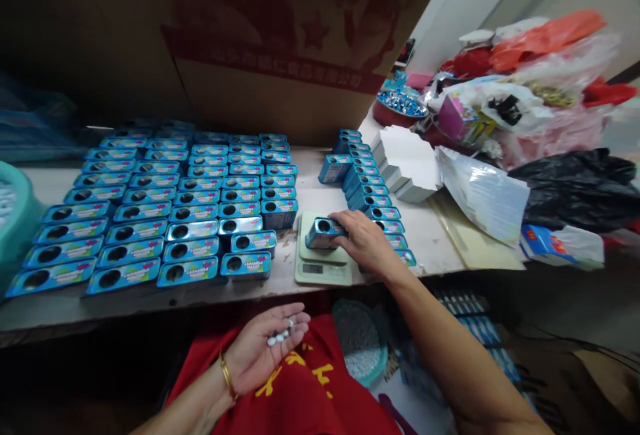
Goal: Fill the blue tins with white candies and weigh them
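My right hand (367,238) grips a small blue candy tin (320,230) by its right end. The tin stands upright on the pan of a pale kitchen scale (323,272), its round top opening facing up. Too small to read is the scale's dark display. Below the table edge, my left hand (270,342) is turned palm up and cupped, with several white mints (279,338) lying in it. To the left of the scale stand rows of similar tins (193,248). Another column of tins (367,182) is behind and right of my right hand.
A cardboard box (280,55) rises behind the tins. White cartons (407,162) and plastic bags (550,88) crowd the right side. A teal basin (370,372) of white mints sits below the table; another teal tub (23,208) is at the left edge.
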Demonstrator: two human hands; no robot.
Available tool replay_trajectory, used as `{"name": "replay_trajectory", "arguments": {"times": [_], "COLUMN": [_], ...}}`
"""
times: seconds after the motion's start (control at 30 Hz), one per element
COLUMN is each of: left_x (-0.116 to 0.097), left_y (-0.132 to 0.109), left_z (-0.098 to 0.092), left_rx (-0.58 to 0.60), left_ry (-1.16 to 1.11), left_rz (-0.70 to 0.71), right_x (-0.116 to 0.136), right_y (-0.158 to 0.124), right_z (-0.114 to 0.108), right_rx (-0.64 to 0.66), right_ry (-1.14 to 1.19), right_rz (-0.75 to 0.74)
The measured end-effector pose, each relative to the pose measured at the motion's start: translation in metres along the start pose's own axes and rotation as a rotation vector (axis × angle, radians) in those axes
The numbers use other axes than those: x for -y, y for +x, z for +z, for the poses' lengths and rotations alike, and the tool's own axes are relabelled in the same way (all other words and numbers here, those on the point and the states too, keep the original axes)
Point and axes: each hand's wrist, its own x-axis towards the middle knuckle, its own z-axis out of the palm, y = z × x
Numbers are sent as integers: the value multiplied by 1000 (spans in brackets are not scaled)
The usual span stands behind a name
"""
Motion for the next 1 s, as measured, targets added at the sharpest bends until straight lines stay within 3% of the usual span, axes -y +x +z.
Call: {"name": "replay_trajectory", "arguments": {"times": [0.1, 0.23, 0.43, 0.57, 0.7, 0.87, 1.0], "left_x": [-2, -8, -15, -19, -21, -21, -19], "left_y": [2, 6, 9, 12, 14, 14, 14], "left_z": [-3, -5, -8, -12, -12, -4, -1], "left_rx": [-25, -74, -109, -162, -202, -162, -153], "left_ry": [-15, -51, -111, -127, -129, -122, -65], "left_rz": [4, 17, 52, 31, 29, 27, -1], "right_x": [-18, -42, -47, -47, -68, -104, -100], "right_y": [24, 87, 182, 217, 216, 183, 154], "right_z": [3, 7, 21, 35, 33, 18, 10], "right_rx": [-92, -192, -81, 7, 47, 82, 86], "right_ry": [-12, -72, -158, -140, -150, -250, -307], "right_rz": [41, 171, 229, 178, 147, 198, 197]}}
